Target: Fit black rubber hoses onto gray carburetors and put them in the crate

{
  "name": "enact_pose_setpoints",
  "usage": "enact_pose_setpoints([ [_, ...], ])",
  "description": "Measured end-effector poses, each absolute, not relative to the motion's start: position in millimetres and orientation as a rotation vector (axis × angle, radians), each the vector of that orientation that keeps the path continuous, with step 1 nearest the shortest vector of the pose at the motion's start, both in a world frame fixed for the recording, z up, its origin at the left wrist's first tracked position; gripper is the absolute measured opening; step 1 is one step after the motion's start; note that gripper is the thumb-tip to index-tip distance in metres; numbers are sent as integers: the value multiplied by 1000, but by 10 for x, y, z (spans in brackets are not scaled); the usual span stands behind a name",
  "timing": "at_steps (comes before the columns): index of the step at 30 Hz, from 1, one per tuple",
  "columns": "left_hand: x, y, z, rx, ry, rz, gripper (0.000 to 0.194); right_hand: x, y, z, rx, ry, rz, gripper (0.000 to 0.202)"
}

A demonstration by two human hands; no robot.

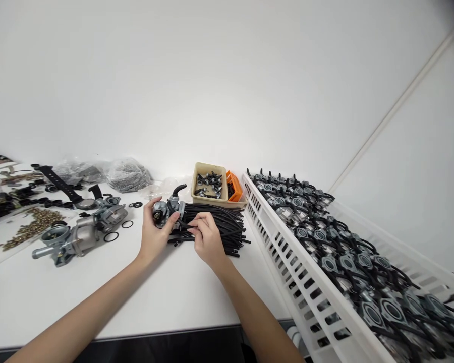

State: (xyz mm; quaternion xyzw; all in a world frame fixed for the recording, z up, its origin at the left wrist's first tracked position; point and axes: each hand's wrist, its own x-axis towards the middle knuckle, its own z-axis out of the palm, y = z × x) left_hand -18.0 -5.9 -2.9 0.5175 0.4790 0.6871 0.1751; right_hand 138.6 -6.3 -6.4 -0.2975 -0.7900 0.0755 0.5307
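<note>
My left hand (pixel 155 229) is wrapped round a small metal carburetor (pixel 177 206), its thumb pressed along the near side. A short black rubber elbow sticks up from the top of the carburetor. Close on the right, my right hand (pixel 207 237) pinches a black rubber hose (pixel 185 225) that runs to the carburetor's side; where the hose meets the body is partly hidden by my fingers. Beneath and beyond both hands lies a pile of black hoses (pixel 227 222) on the white table.
At right stands a white slatted crate (pixel 306 272) packed with carburetors. A beige tray (pixel 209 199) of small fittings and an orange basket (pixel 234 185) are at the back. Loose carburetors (pixel 85 237), black O-rings (pixel 111 236), a wristwatch (pixel 86 203) and brass pieces (pixel 34 227) lie left.
</note>
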Motion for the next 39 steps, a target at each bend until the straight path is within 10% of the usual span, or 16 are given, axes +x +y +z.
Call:
enact_pose_setpoints([
  [14,-179,-43,-91,1401,1245,1836,55,1302,1,-166,-696,-1629,694,20],
  [39,-83,-167,-74,1014,1087,1759,60,1335,-33,-104,-792,-1838,255,15],
])
